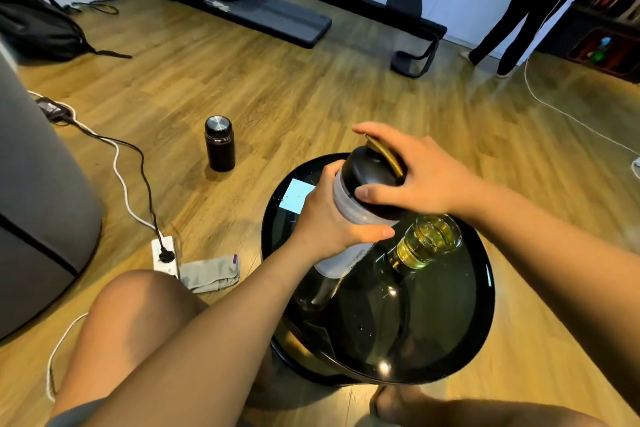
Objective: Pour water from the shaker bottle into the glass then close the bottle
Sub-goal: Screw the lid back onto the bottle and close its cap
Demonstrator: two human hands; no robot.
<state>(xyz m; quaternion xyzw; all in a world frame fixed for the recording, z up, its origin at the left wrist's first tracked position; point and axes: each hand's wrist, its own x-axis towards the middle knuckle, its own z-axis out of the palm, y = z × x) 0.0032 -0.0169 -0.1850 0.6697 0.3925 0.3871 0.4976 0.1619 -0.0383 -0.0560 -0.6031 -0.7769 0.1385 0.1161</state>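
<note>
left hand (pixel 325 218) fingers wrapped around shaker bottle (pixel 349 208), right hand (pixel 412 177) fingers gripping its lid (pixel 370 173)

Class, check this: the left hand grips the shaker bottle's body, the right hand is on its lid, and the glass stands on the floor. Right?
Wrong on one point: in the head view the glass stands on the round black table, beside the shaker bottle. The left hand and right hand are as stated.

A home room is indicated by a wood-laminate floor (pixel 311 87), what may be a treadmill (pixel 277 15) at top centre, a backpack (pixel 31 21) upper left, and a power strip (pixel 165 255) lower left.
</note>
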